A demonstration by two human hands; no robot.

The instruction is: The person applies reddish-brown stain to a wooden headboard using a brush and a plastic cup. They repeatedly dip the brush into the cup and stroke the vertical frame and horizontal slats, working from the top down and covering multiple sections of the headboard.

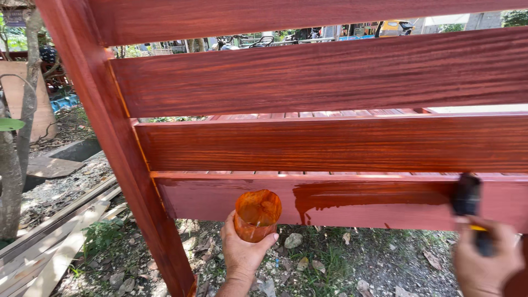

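Outdoor yard, bare ground (352,264) with gravel, dead leaves and patchy grass; work is done on an upright red-brown slatted wooden frame (330,143). Left hand (245,253) is closed around a small orange stain-smeared cup (257,214), held up just below the lowest slat (341,201), mouth tilted toward the camera. Right hand (487,258) is wrapped around the handle of a dark brush (467,198); bristles are pressed on the lowest slat at its right end. Brush is blurred, so bristle detail cannot be told. A wet dark band with a drip run is seen on the lowest slat between cup and brush; the left part of that slat is paler and matte, judged not yet coated. Upper slats and the left post (110,137) are seen glossy and even, judged done. Pale loose planks (55,242) are stacked on the ground at near left; a tree trunk (11,165) stands at far left.
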